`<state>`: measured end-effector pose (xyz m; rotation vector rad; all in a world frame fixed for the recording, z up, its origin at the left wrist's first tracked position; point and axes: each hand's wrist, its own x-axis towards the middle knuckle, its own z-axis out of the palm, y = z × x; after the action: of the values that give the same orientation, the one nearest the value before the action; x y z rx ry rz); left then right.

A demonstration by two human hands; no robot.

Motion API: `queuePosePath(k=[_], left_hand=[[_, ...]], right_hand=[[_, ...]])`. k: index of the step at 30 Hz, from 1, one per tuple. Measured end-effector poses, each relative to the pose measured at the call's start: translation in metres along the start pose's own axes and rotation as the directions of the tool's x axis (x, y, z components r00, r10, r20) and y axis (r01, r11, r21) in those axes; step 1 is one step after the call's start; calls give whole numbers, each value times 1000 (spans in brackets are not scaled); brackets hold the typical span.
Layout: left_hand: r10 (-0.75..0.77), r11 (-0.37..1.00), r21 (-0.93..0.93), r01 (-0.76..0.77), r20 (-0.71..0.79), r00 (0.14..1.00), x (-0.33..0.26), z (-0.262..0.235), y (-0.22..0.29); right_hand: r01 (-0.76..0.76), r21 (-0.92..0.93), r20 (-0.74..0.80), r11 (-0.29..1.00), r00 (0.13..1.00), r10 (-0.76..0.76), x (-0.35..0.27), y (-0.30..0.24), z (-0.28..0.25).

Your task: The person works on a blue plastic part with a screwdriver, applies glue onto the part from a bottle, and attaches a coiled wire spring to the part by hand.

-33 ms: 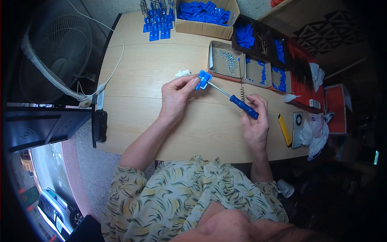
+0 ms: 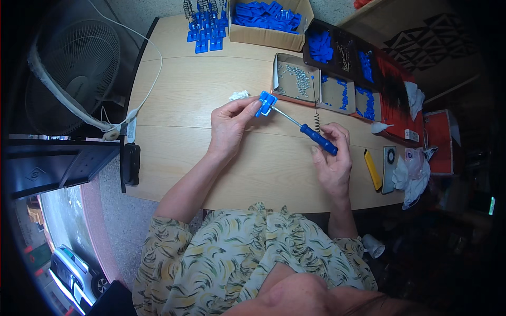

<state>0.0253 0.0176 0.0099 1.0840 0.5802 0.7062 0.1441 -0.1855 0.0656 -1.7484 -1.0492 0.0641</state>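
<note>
My left hand point(image 2: 227, 131) pinches a small blue plastic piece point(image 2: 266, 102) between thumb and fingers, above the middle of the table. The metal shaft of a screwdriver point(image 2: 319, 139) reaches the right side of that piece; exactly where its tip sits is too small to tell. Around the dark blue handle, the fingers of my right hand point(image 2: 336, 158) are closed, with the thumb at its near side. Just beyond this hand is a black wire spring point(image 2: 317, 122) with a thin straight end and a blue tip. Its lower end is hidden by the fingers, so whether the hand holds it I cannot tell.
A shallow box point(image 2: 295, 79) of small metal parts stands beyond my hands, beside trays of blue pieces point(image 2: 345, 97). Farther back are a cardboard box point(image 2: 263, 37) and several blue bases with springs point(image 2: 208, 31). A yellow cutter point(image 2: 372, 169) lies right; a fan point(image 2: 79, 79) stands left.
My right thumb has shifted very slightly along the screwdriver handle. The left hand and the blue plastic piece look almost the same.
</note>
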Motion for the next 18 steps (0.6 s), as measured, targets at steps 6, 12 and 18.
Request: queuePosePath(k=[6,12,18], left_hand=[[36,999,28,-37,33,999,-3,1,-1],[62,996,63,-63,15,998,-2,0,-2],[73,996,49,-75,42,996,-3,1,-1]], right_hand=[[-271,129,50,954,963,266,-8,15,-7],[-89,67,15,994,996,88,-1,6,1],[-428,112,101,897,903,418,-5,9,-10]])
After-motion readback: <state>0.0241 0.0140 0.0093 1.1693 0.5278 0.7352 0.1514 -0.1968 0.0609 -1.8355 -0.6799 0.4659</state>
